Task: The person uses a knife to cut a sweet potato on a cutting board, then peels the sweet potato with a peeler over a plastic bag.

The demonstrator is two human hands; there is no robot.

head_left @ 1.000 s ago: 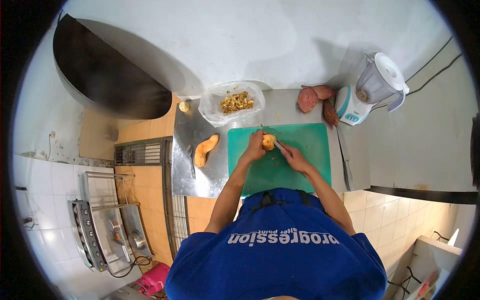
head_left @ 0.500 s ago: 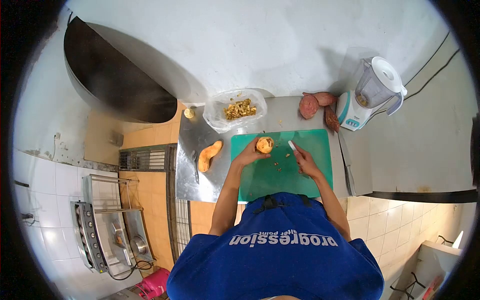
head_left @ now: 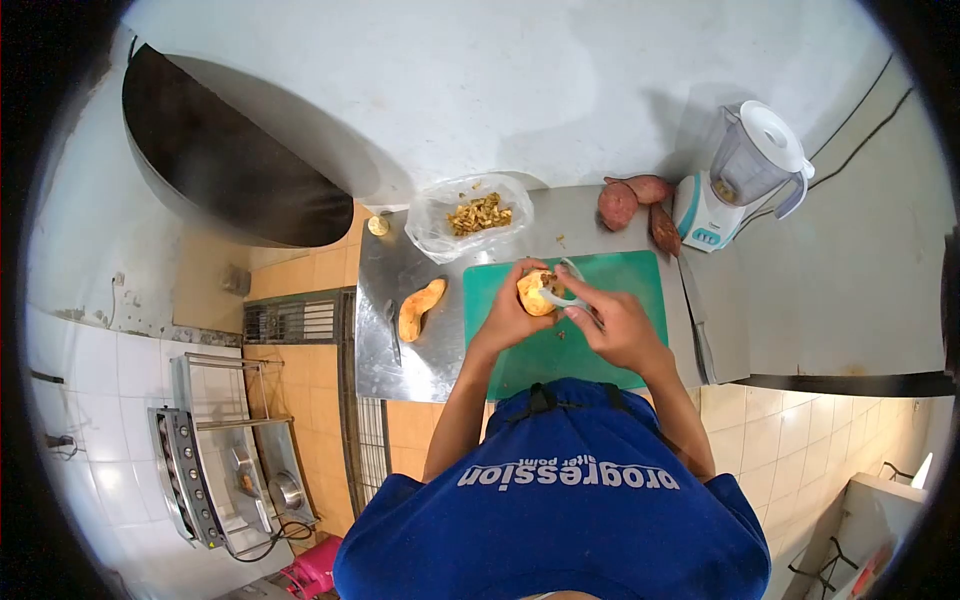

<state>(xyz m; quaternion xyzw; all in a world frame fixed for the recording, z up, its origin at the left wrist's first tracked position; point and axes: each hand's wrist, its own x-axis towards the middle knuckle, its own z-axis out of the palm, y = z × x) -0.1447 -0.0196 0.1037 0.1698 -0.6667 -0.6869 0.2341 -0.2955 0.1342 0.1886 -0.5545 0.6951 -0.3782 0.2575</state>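
My left hand [head_left: 503,318] grips a partly peeled sweet potato [head_left: 532,296], orange-yellow with dark patches near its top. In my right hand [head_left: 622,330] is a pale Y-shaped peeler [head_left: 560,300], its head against the upper right of the sweet potato. Fingers partly hide the peeler's handle. Both hands are over a green cutting board [head_left: 646,290] with a few small scraps on it. Left of the board lies another peeled sweet potato [head_left: 421,309], long and curved.
A plastic bag [head_left: 428,228] holding chopped pieces stands at the back. Unpeeled sweet potatoes [head_left: 617,208] lie beside a blender [head_left: 745,175]. A large knife [head_left: 698,330] is right of the board, a slim dark utensil [head_left: 393,330] at the left on the metal table [head_left: 375,370].
My right hand has moved left and brought the peeler onto the sweet potato. The left hand still holds the sweet potato, which is turned slightly.
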